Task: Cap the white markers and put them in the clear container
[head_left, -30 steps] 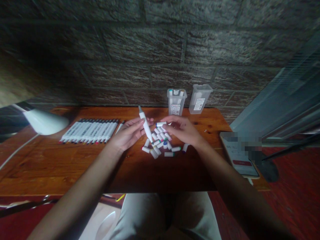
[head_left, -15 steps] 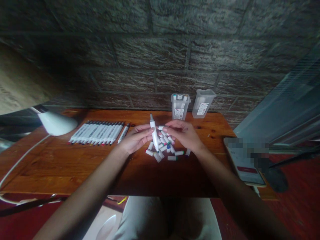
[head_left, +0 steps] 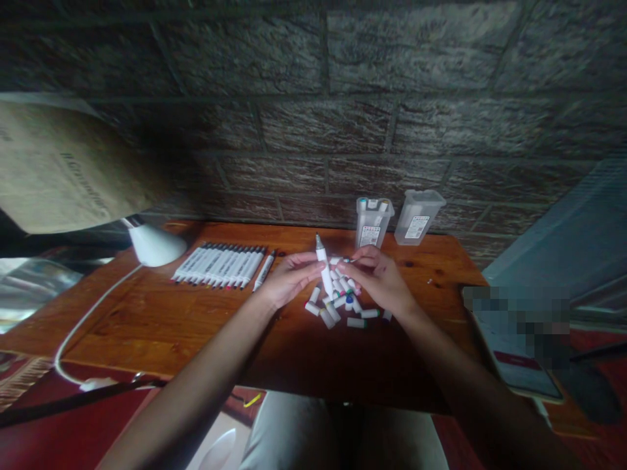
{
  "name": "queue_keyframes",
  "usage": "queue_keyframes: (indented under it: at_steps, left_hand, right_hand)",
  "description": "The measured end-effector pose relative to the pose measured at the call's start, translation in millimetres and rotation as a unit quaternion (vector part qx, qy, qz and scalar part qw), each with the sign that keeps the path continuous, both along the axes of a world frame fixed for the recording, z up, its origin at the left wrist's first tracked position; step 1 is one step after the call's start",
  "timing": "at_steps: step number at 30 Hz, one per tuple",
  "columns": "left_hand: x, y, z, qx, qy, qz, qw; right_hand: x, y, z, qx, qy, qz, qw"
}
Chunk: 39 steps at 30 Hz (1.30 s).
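Note:
My left hand [head_left: 289,279] grips a white marker [head_left: 323,264] that stands nearly upright, its uncapped tip pointing up. My right hand [head_left: 379,277] is beside it, fingers pinched on a small white cap [head_left: 339,260] close to the marker. Below both hands a pile of several loose white caps [head_left: 343,307] with coloured ends lies on the wooden table [head_left: 161,326]. A row of several capped markers [head_left: 220,266] lies side by side to the left of my hands.
Two clear plastic marker boxes [head_left: 373,222] [head_left: 418,217] stand at the back by the brick wall. A white lamp [head_left: 154,245] with its cord sits at the left. A phone [head_left: 519,352] lies at the right edge. Cardboard [head_left: 59,170] leans at the far left.
The marker has gone from tilted to nearly upright. My right hand has closed in on it with the cap. The view has shifted, so everything sits further right and lower.

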State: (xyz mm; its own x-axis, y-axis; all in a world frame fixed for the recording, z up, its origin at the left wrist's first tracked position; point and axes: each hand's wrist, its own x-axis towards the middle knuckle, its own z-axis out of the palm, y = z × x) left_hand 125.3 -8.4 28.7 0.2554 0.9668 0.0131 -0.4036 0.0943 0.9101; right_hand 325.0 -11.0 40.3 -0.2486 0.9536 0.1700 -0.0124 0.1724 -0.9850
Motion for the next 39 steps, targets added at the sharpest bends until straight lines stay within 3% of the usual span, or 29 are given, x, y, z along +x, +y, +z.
queue_keyframes:
  at_steps: [15,20,25,30,39]
  left_hand:
    - [4,-3,1.6,-0.004,-0.015,0.020,1.000]
    - [3,-2,0.5,-0.020,-0.021,0.037,0.999]
    - [0,0,2.5,-0.009,-0.040,0.046,0.998]
    - [0,-2,6.4,-0.025,-0.030,0.042,0.998]
    - [0,-4,6.0,0.014,-0.015,0.008,1.000]
  right_hand:
    - [-14,-14,-11.5,0.093,-0.135,-0.014,0.986]
    - [-14,-17,-0.7,0.053,-0.087,0.032,0.994]
    - [-1,-10,11.3,-0.043,0.062,0.091,0.993]
    - [15,2,14.6,0.018,0.147,0.043,0.988]
    - [9,0,19.1,0.097,0.112,-0.084,0.985]
